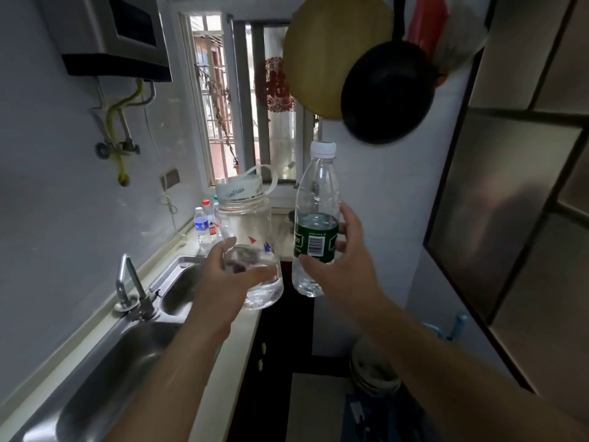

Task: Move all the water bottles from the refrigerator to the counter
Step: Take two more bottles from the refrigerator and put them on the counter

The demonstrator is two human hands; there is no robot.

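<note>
Both bottles ride upright over the tabletop's (223, 362) front edge. My left hand (223, 275) wraps its fingers (229, 245) round the wide clear jug (247, 237), and my right hand (341, 266) clamps the green-label bottle (315, 218) at its band. The left, over the tabletop beside the sink (127, 362), is nearer a landing spot; the right hangs just past the edge. Farther back, small bottles (204, 226) already stand by the wall.
</note>
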